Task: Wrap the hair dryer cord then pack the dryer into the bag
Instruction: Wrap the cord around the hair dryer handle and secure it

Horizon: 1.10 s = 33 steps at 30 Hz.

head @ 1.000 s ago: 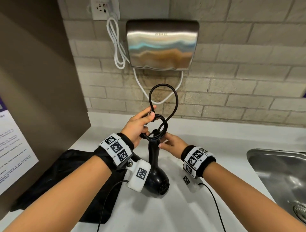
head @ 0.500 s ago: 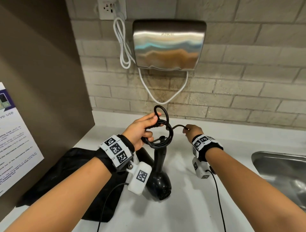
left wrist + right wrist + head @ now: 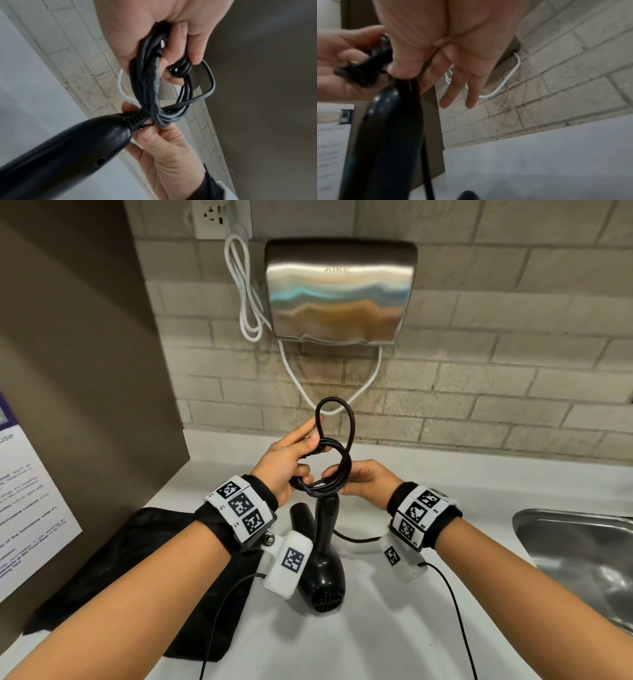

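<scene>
The black hair dryer stands nozzle-down on the white counter, handle pointing up. Its black cord is gathered in a coil at the top of the handle, and one loop sticks up above it. My left hand grips the coil; in the left wrist view its fingers curl round the strands. My right hand pinches the cord where it leaves the handle, thumb on the ribbed collar. In the right wrist view the right hand's outer fingers stay straight. The black bag lies flat to the left.
A steel hand dryer hangs on the brick wall, with a white cable looped beside it. A steel sink is at the right. A brown partition with a printed notice closes the left side.
Half a second ago my right hand was pulling the cord out to the right; it has come back to the coil at the handle top. The upright loop is larger again.
</scene>
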{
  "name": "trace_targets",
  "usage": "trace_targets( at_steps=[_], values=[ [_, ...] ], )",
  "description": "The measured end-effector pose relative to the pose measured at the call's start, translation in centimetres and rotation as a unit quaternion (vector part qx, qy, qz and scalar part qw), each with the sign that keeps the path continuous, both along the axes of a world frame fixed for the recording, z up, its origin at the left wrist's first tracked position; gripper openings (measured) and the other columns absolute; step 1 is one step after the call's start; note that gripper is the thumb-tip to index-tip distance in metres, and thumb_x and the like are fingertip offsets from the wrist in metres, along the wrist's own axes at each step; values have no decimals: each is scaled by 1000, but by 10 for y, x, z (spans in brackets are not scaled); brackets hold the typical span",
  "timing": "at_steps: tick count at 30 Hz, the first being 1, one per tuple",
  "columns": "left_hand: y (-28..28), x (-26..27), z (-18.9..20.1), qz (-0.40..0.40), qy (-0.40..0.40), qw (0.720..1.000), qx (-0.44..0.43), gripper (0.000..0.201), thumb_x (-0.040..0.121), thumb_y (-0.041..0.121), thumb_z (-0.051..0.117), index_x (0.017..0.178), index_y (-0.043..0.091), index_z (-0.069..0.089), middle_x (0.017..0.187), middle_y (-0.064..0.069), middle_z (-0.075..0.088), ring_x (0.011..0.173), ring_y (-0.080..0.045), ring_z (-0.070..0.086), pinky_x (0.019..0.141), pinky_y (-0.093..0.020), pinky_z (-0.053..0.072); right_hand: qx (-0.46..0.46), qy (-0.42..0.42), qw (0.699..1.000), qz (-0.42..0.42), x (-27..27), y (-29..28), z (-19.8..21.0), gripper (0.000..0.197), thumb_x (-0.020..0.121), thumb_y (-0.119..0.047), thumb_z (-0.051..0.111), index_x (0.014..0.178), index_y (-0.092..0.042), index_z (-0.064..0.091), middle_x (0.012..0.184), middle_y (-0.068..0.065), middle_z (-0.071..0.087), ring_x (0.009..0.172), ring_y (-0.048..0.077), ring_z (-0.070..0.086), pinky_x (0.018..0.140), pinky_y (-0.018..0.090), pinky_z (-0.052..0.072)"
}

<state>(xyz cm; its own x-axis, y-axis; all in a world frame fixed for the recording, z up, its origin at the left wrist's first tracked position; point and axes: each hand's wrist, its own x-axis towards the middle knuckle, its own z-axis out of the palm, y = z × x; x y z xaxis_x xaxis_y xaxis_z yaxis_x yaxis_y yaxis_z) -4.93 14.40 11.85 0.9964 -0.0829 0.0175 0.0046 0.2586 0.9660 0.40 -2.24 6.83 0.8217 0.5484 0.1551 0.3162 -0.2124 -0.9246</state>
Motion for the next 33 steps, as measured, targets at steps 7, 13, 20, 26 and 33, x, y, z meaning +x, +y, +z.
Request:
trace_targets(
  at_steps=[7, 13, 20, 26, 33],
  values=[
    [-5, -7, -1, -37, 19, 999, -7, 21, 95, 14, 46, 97, 26, 63, 78, -6, 64, 31, -3, 21, 41, -17, 31, -97, -80, 978, -164, 22, -19, 0, 16, 76, -1, 69, 92, -3, 73, 85, -1, 71, 70, -10, 60, 84, 16, 44],
    [-5, -6, -3, -22, 6, 1000, 18, 22, 96, 12, 45, 90, 24, 62, 78, -6, 60, 30, -2, 19, 42, -18, 30, -168, -95, 961, -196, 28, -22, -1, 17, 82, 4, 56, 92, -1, 69, 95, 17, 69, 89, 22, 62, 81, 20, 41],
    [-4, -5, 3, 14, 13, 1000, -14, 17, 94, 14, 49, 101, 24, 62, 83, -5, 62, 30, -3, 21, 38, -16, 32, -17, 35, 999, 29, -9, 1, 26, 16, 60, -2, 47, 71, -12, 53, 59, -15, 58, 61, -7, 54, 66, 5, 42],
    [0, -9, 3, -28, 23, 998, -47, 17, 96, 20, 44, 96, 26, 60, 67, 2, 68, 29, -2, 21, 38, -16, 33, -24, 47, 996, 69, -9, -17, 29, 20, 87, -18, 41, 92, -6, 57, 73, -22, 65, 77, -16, 56, 85, 5, 37],
    [-4, -10, 1, -68, 23, 997, -41, 23, 97, 14, 39, 92, 25, 59, 66, 3, 67, 29, -1, 20, 39, -14, 33, -87, -72, 993, -36, 9, -23, 35, 21, 93, -7, 47, 91, 9, 61, 77, -8, 60, 73, -9, 55, 87, 21, 41]
  ],
)
